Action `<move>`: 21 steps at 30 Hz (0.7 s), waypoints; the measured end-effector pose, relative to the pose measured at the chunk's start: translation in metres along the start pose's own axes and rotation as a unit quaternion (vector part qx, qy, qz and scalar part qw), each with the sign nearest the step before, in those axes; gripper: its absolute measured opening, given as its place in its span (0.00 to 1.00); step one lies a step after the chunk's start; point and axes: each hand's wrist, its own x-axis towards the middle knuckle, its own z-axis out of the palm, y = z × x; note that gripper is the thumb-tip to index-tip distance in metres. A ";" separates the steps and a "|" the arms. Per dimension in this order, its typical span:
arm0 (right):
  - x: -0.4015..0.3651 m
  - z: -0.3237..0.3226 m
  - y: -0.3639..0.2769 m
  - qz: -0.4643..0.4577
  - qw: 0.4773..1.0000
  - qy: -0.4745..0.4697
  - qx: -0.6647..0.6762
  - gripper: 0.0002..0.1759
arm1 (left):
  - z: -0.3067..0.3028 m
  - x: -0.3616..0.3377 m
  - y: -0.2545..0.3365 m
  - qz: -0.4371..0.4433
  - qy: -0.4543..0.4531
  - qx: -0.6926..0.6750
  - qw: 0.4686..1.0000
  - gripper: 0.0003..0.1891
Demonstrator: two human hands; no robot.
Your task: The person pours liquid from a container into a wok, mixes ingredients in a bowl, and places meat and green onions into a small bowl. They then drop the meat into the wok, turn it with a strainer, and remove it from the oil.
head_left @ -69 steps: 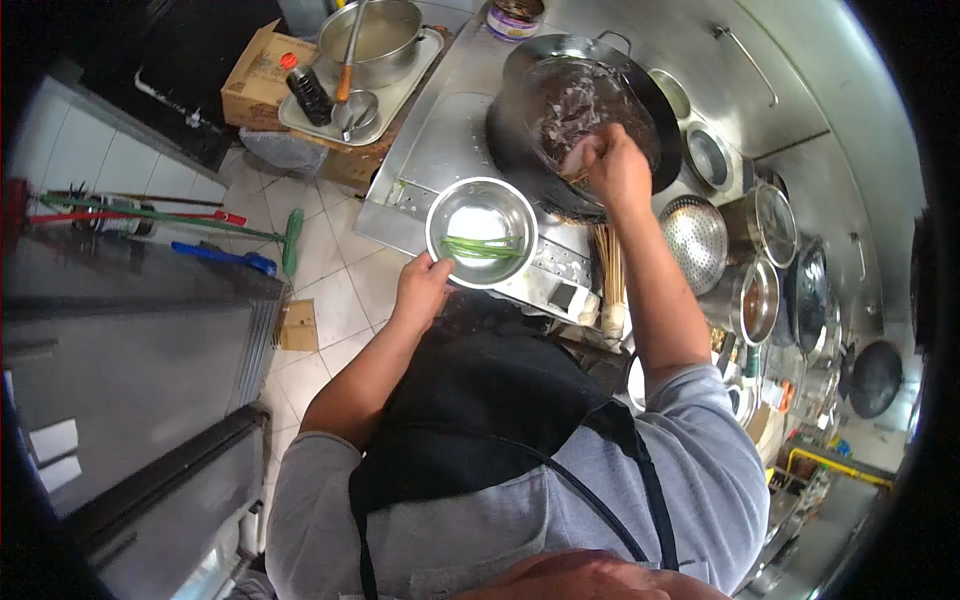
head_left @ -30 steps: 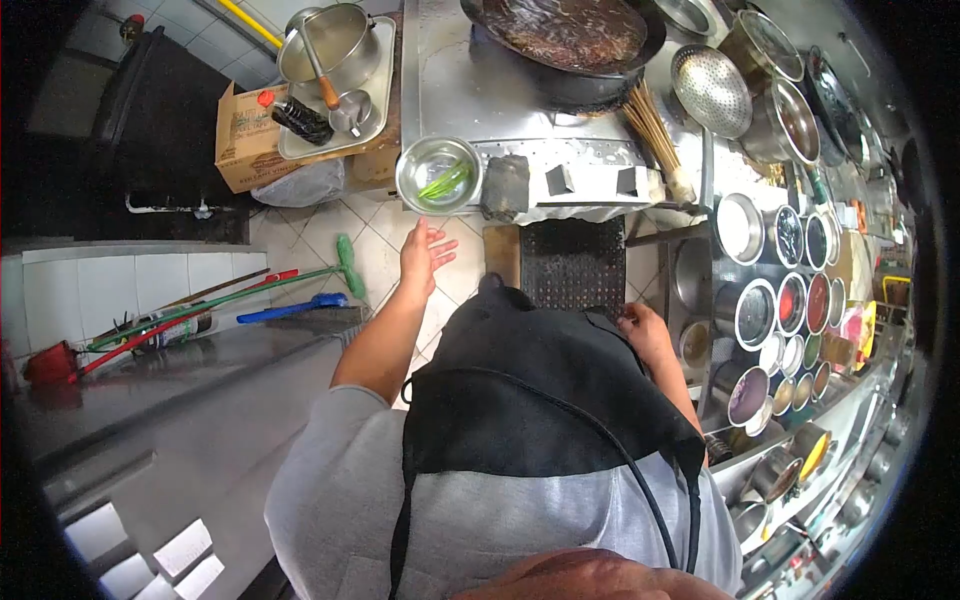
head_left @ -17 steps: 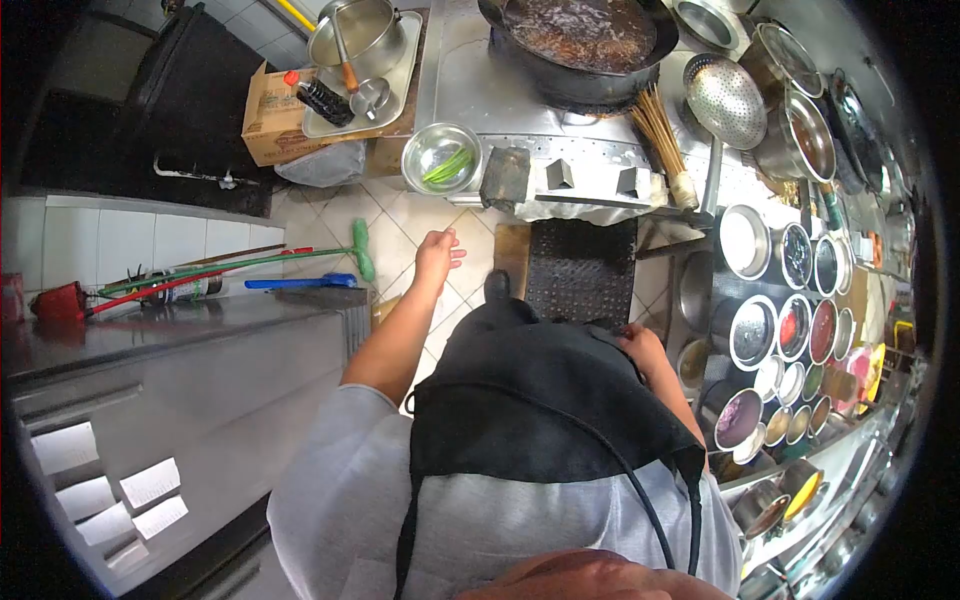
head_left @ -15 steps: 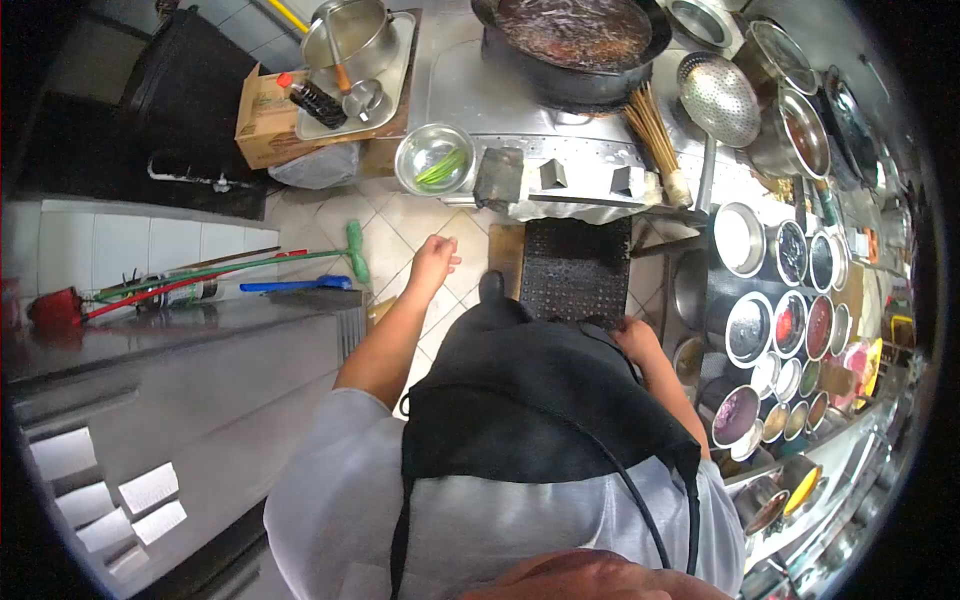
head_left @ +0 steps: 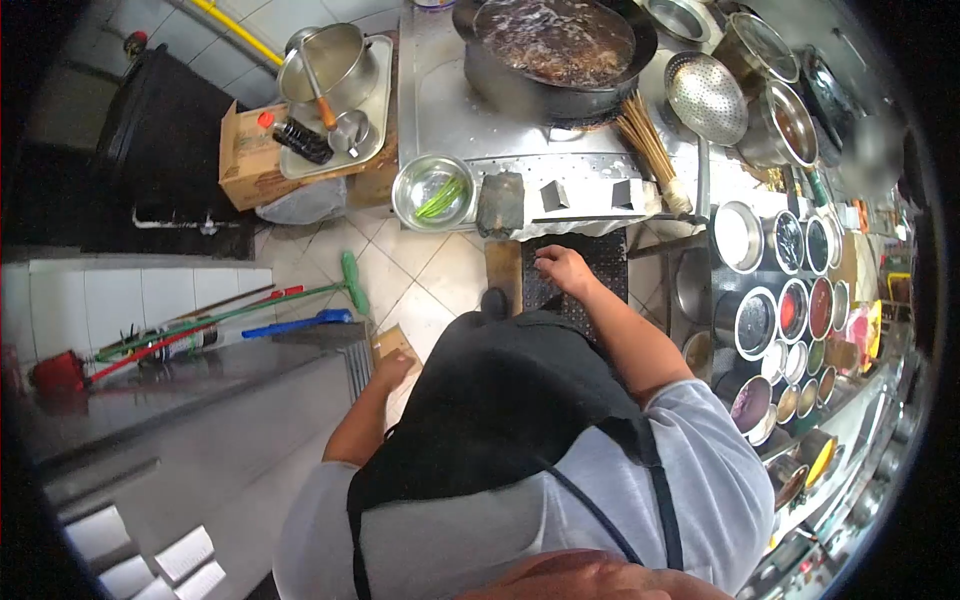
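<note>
"Bowl (head_left: 410, 190) where?"
"Front edge of tabletop (head_left: 450, 110), beside dark cloth (head_left: 500, 205). Green stalks (head_left: 440, 198) inside."
"Hands?"
"Both apart from it. Right hand (head_left: 563, 270): fingers curled, can't tell if closed. Left hand (head_left: 397, 368): low, opening unclear."

No text is standing out legibly. The box (head_left: 240, 158) is carrying brown print too small to read, and the papers (head_left: 185, 552) on the cabinet (head_left: 260, 425) are showing only faint, unreadable marks.
</note>
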 end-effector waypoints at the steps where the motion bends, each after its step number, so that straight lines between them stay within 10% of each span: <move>1: 0.010 0.008 0.014 0.061 0.997 -0.006 0.052 0.21 | 0.000 0.018 -0.036 0.048 0.025 0.045 0.998 0.23; 4: 0.014 -0.006 0.037 0.293 0.923 0.110 0.225 0.19 | -0.017 0.036 -0.092 0.079 -0.002 -0.008 0.997 0.21; 6: 0.030 -0.028 0.127 0.257 0.838 0.247 0.413 0.21 | -0.039 0.027 -0.100 0.242 0.046 0.291 0.924 0.21; 8: 0.031 -0.059 0.151 0.231 0.760 0.385 0.469 0.28 | -0.063 -0.022 -0.056 -0.004 0.075 -0.048 0.996 0.21; 10: 0.052 -0.082 0.179 0.068 0.774 0.429 0.462 0.37 | -0.083 -0.042 -0.041 -0.008 0.072 0.093 0.993 0.21; 12: 0.054 -0.101 0.169 0.031 0.797 0.261 0.543 0.29 | -0.096 -0.043 -0.041 -0.028 0.083 0.069 0.994 0.21; 21: -0.051 -0.048 0.131 0.163 0.883 0.184 0.399 0.19 | -0.068 -0.002 -0.026 -0.036 0.072 0.009 0.997 0.19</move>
